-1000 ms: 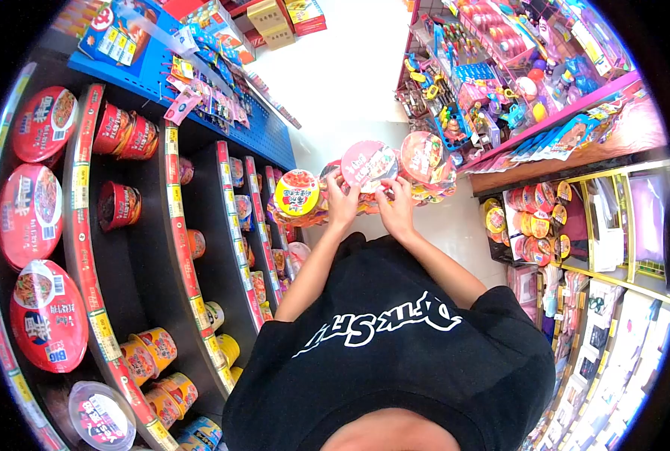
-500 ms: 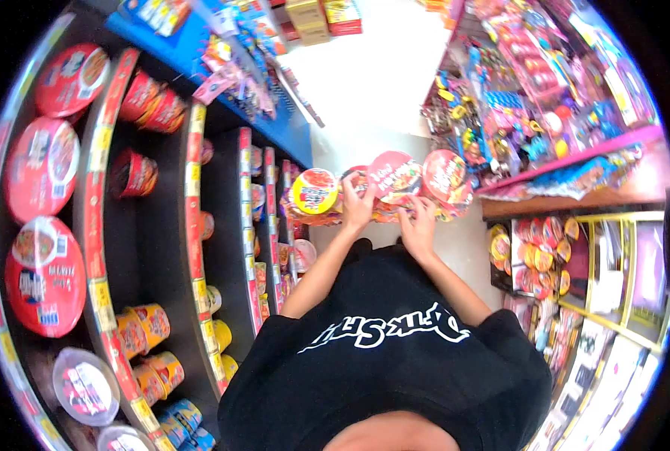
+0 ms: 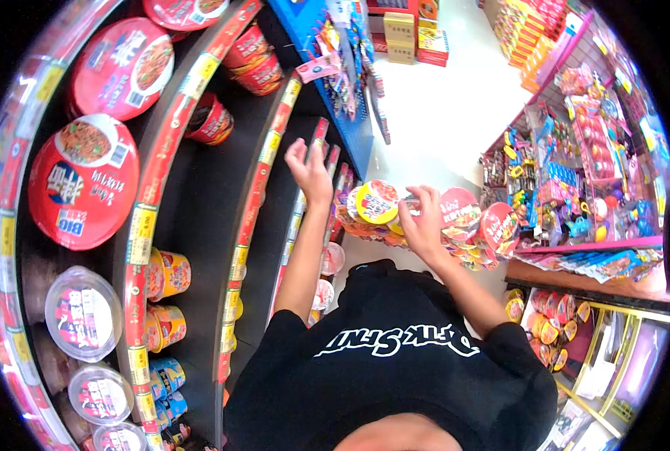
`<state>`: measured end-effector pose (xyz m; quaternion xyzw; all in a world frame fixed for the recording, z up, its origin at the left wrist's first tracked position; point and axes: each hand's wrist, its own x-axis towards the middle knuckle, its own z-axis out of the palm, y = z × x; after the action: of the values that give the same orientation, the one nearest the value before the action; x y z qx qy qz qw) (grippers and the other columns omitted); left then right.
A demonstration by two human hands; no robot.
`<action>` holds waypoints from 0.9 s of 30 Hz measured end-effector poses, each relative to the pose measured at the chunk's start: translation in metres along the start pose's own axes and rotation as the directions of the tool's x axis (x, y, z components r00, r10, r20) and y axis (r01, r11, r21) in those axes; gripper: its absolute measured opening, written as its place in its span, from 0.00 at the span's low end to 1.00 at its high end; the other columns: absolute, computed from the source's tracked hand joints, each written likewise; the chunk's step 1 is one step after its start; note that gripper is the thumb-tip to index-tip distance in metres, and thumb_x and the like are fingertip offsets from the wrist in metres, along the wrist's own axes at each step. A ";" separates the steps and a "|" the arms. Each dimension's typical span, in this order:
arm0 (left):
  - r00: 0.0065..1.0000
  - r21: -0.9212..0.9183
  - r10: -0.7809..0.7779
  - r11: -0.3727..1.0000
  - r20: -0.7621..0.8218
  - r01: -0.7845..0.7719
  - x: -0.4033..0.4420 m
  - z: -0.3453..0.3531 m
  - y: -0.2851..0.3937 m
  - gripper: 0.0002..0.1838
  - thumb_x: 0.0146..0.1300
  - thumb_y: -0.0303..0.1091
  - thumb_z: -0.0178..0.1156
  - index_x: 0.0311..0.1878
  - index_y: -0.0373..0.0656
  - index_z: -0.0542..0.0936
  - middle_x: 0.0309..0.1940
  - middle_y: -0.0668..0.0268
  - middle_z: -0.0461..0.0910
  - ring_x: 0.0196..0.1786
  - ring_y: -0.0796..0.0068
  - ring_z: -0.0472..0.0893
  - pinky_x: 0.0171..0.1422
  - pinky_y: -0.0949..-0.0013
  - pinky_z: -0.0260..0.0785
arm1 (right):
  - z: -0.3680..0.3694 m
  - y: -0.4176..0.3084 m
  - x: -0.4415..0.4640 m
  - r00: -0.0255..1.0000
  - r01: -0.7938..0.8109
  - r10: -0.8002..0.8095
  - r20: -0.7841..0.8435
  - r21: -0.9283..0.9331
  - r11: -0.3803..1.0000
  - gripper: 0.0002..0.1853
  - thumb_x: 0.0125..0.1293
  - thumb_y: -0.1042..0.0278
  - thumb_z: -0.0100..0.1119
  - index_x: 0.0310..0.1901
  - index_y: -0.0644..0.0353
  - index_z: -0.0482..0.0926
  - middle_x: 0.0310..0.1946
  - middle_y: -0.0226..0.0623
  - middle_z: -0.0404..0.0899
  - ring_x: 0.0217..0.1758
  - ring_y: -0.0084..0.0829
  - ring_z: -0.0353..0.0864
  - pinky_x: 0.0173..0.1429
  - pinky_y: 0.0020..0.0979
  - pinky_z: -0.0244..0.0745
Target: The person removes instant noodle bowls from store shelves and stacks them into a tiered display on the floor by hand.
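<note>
My left hand [image 3: 310, 174] is raised beside the shelf edge at the left, its fingers bent and apart, with nothing visible in them. In front of my body sits a row of instant noodle cups: one with a yellow-rimmed lid [image 3: 378, 202], one with a pink lid [image 3: 460, 213] and another with a red lid [image 3: 498, 228]. Over this row, between the yellow and pink lids, my right hand [image 3: 424, 225] has its finger and thumb around a noodle cup mostly hidden beneath it. What supports the row is hard to make out.
Tall black shelving [image 3: 200, 203] on the left carries large red noodle bowls [image 3: 85, 180], clear-lidded tubs [image 3: 85, 313] and orange cups [image 3: 171, 273]. A pink-edged rack of toys and sweets [image 3: 575, 180] stands on the right. Cartons [image 3: 400, 37] sit at the aisle's far end.
My left hand has left the cups and risen leftwards toward the shelf. My right hand has moved to the cup beside the yellow-rimmed one. The view has turned left.
</note>
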<state>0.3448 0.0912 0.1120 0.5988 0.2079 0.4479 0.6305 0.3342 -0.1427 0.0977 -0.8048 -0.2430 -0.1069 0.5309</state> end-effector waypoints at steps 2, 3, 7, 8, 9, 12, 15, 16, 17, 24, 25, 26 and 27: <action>0.991 -0.008 0.094 0.995 -0.099 -0.096 0.046 -0.024 -0.001 0.19 0.69 0.32 0.58 0.57 0.34 0.67 0.55 0.57 0.70 0.60 0.68 0.71 0.68 0.66 0.61 | 0.026 -0.026 0.033 0.998 0.045 -0.049 0.042 0.080 0.996 0.17 0.63 0.71 0.60 0.52 0.65 0.75 0.51 0.52 0.70 0.55 0.48 0.73 0.59 0.40 0.69; 0.985 0.078 0.113 0.992 -0.130 -0.103 0.064 -0.034 0.011 0.22 0.70 0.34 0.57 0.59 0.31 0.66 0.60 0.50 0.68 0.65 0.61 0.69 0.71 0.61 0.60 | 0.038 -0.046 0.049 0.995 0.026 -0.041 0.095 0.147 0.989 0.18 0.62 0.70 0.60 0.53 0.66 0.75 0.51 0.53 0.71 0.55 0.48 0.73 0.60 0.40 0.69; 0.973 0.170 0.078 0.985 -0.219 -0.041 0.136 -0.073 0.040 0.20 0.66 0.30 0.58 0.56 0.28 0.68 0.55 0.52 0.74 0.59 0.64 0.74 0.66 0.62 0.63 | 0.113 -0.080 0.106 0.950 0.231 -0.248 0.192 0.107 0.967 0.23 0.61 0.65 0.63 0.57 0.65 0.72 0.53 0.50 0.72 0.56 0.47 0.74 0.59 0.38 0.71; 0.973 0.116 0.181 0.980 -0.147 -0.165 0.156 -0.086 0.039 0.14 0.64 0.34 0.59 0.41 0.28 0.76 0.43 0.59 0.79 0.50 0.67 0.76 0.61 0.65 0.66 | 0.132 -0.091 0.117 0.938 0.196 -0.239 0.252 0.184 0.963 0.24 0.61 0.65 0.62 0.57 0.66 0.72 0.52 0.52 0.72 0.56 0.49 0.74 0.60 0.40 0.71; 0.976 0.097 0.105 0.991 -0.192 -0.087 0.154 -0.084 0.062 0.17 0.64 0.35 0.59 0.47 0.29 0.74 0.49 0.57 0.78 0.52 0.67 0.76 0.61 0.64 0.67 | 0.149 -0.103 0.130 0.916 0.195 -0.245 0.319 0.180 0.964 0.25 0.60 0.63 0.62 0.57 0.67 0.72 0.55 0.56 0.72 0.62 0.54 0.71 0.65 0.44 0.68; 0.924 0.237 0.111 0.971 -0.367 -0.023 0.226 -0.145 -0.008 0.27 0.67 0.43 0.59 0.61 0.33 0.67 0.60 0.54 0.73 0.57 0.65 0.76 0.62 0.61 0.67 | 0.209 -0.128 0.159 0.900 0.143 -0.201 0.386 0.172 0.975 0.25 0.59 0.62 0.62 0.56 0.68 0.73 0.54 0.58 0.74 0.60 0.54 0.73 0.65 0.44 0.69; 0.894 0.167 -0.077 0.972 -0.441 0.166 0.224 -0.143 0.034 0.36 0.69 0.49 0.56 0.70 0.33 0.61 0.66 0.54 0.69 0.62 0.63 0.73 0.66 0.59 0.64 | 0.269 -0.144 0.177 0.923 0.135 -0.214 0.320 0.253 0.958 0.24 0.58 0.62 0.62 0.52 0.71 0.75 0.48 0.62 0.78 0.56 0.55 0.77 0.62 0.44 0.71; 0.932 0.197 -0.152 0.954 -0.330 0.225 0.222 -0.147 0.049 0.39 0.69 0.52 0.54 0.73 0.34 0.59 0.69 0.54 0.66 0.66 0.63 0.70 0.68 0.58 0.62 | 0.275 -0.155 0.181 0.909 0.077 -0.179 0.376 0.271 0.959 0.25 0.58 0.62 0.62 0.54 0.71 0.75 0.50 0.61 0.78 0.58 0.54 0.76 0.64 0.43 0.70; 0.921 0.110 -0.145 0.974 -0.363 0.196 0.208 -0.131 0.074 0.36 0.69 0.52 0.54 0.70 0.34 0.65 0.69 0.55 0.67 0.67 0.62 0.69 0.69 0.58 0.61 | 0.279 -0.166 0.183 0.890 0.019 -0.146 0.432 0.285 0.958 0.26 0.58 0.63 0.63 0.55 0.71 0.75 0.53 0.59 0.77 0.60 0.53 0.75 0.66 0.42 0.69; 0.928 0.014 -0.252 0.964 -0.274 0.266 0.228 -0.169 0.065 0.25 0.63 0.42 0.56 0.61 0.40 0.71 0.55 0.61 0.74 0.54 0.67 0.75 0.53 0.64 0.69 | 0.353 -0.174 0.175 0.962 -0.050 -0.098 0.256 0.515 0.856 0.37 0.61 0.65 0.65 0.69 0.63 0.58 0.56 0.53 0.77 0.59 0.47 0.78 0.62 0.39 0.73; 0.929 0.008 -0.263 0.962 -0.260 0.274 0.230 -0.172 0.061 0.24 0.63 0.40 0.56 0.60 0.40 0.71 0.54 0.62 0.75 0.52 0.68 0.76 0.51 0.65 0.70 | 0.361 -0.173 0.174 0.972 0.004 -0.138 0.192 0.568 0.823 0.38 0.61 0.67 0.65 0.69 0.63 0.57 0.56 0.53 0.77 0.58 0.45 0.79 0.61 0.38 0.74; 0.929 0.003 -0.272 0.959 -0.249 0.282 0.232 -0.175 0.058 0.22 0.62 0.39 0.56 0.58 0.41 0.72 0.52 0.62 0.76 0.50 0.69 0.77 0.49 0.66 0.71 | 0.368 -0.169 0.172 0.970 -0.018 -0.123 0.208 0.569 0.822 0.38 0.61 0.69 0.64 0.70 0.63 0.56 0.55 0.52 0.77 0.57 0.44 0.80 0.60 0.38 0.74; 0.931 0.004 -0.281 0.957 -0.234 0.290 0.233 -0.176 0.054 0.21 0.61 0.37 0.57 0.57 0.42 0.73 0.50 0.63 0.77 0.48 0.70 0.78 0.46 0.67 0.72 | 0.365 -0.171 0.170 0.969 -0.042 -0.106 0.225 0.570 0.821 0.37 0.61 0.70 0.63 0.70 0.63 0.56 0.54 0.52 0.78 0.56 0.43 0.80 0.59 0.38 0.75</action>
<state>0.3063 0.3750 0.1924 0.5180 0.3734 0.4140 0.6487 0.3623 0.2892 0.1569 -0.6117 -0.3415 0.0624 0.7108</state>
